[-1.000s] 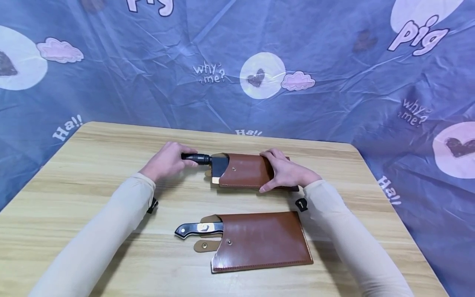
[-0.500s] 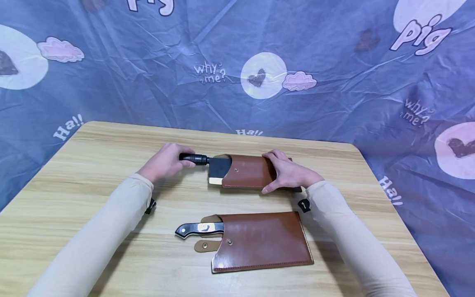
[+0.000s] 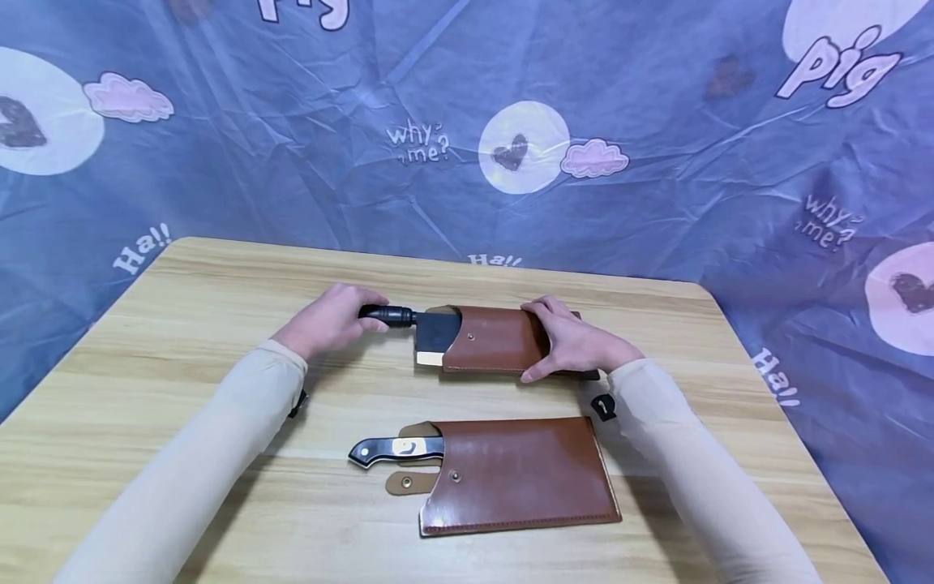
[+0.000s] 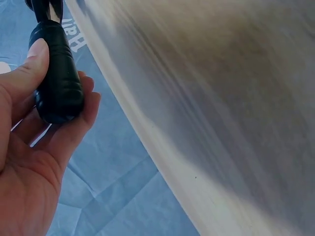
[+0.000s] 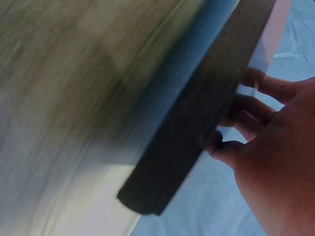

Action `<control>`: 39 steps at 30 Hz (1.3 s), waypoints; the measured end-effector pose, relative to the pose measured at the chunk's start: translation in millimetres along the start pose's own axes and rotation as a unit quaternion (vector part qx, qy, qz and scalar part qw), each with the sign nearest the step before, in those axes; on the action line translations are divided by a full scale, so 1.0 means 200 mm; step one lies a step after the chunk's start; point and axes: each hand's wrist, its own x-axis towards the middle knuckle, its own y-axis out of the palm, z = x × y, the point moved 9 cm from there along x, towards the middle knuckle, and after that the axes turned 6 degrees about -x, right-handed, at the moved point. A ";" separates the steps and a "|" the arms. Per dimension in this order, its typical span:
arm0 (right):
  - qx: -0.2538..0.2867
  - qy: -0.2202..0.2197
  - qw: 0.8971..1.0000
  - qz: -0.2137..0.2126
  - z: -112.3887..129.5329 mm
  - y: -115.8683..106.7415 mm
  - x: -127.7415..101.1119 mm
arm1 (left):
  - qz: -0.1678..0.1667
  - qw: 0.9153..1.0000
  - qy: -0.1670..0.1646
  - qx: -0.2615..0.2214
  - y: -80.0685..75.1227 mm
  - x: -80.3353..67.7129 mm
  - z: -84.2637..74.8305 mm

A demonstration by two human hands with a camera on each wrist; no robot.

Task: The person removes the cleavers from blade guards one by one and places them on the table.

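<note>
The left hand [image 3: 330, 320] grips the black ribbed handle [image 3: 387, 314] of a dark cleaver half inside the far brown leather sheath [image 3: 496, 341]; the right hand [image 3: 576, 345] clamps that sheath's closed end; judged mid-slide, needing a straight, level stroke.

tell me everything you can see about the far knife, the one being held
The far knife is a cleaver with a broad dark blade and a pale cutting edge. Its black handle is rounded and ribbed. It lies flat on the wooden table, handle pointing left. Most of the blade sits inside a brown leather sheath; only the part next to the handle shows. The left hand grips the handle, and the right hand holds the sheath.
</note>
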 end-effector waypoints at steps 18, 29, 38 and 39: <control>-0.001 -0.004 1.000 0.002 -0.02 0.01 -0.03 | 0.004 1.000 -0.006 0.001 0.00 -0.02 -0.02; -0.006 -0.009 1.000 0.007 -0.04 0.00 -0.04 | -0.001 1.000 0.000 0.004 -0.01 -0.04 0.01; -0.004 -0.010 1.000 0.001 -0.06 0.00 -0.06 | -0.009 1.000 0.011 -0.006 -0.04 -0.06 0.04; -0.006 -0.011 1.000 0.001 -0.06 -0.01 -0.06 | -0.009 1.000 0.010 -0.007 -0.04 -0.06 0.04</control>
